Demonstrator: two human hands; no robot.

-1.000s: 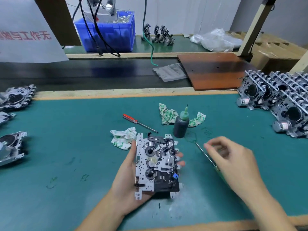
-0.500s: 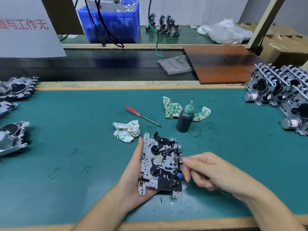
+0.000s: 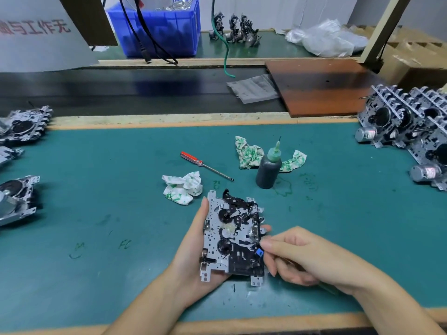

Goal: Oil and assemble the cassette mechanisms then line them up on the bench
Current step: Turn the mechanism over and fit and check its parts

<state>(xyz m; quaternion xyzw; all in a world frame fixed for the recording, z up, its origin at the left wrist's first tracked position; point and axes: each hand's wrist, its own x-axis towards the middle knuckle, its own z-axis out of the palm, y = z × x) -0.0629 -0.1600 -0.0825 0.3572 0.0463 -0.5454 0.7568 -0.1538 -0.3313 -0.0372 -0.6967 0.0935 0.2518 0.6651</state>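
Metal cassette mechanism (image 3: 232,238) cradled in left hand (image 3: 191,257), right hand (image 3: 302,257) touching its edge

Factory assembly bench (image 3: 96,189), mechanisms (image 3: 408,126) beside conveyor (image 3: 121,93).

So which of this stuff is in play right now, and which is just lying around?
In play: mechanism held in left hand; right hand at its right edge, holding a thin tool; oil bottle; mechanisms at left and right.

Lying about: screwdriver, two rags, blue bin, plastic bag.
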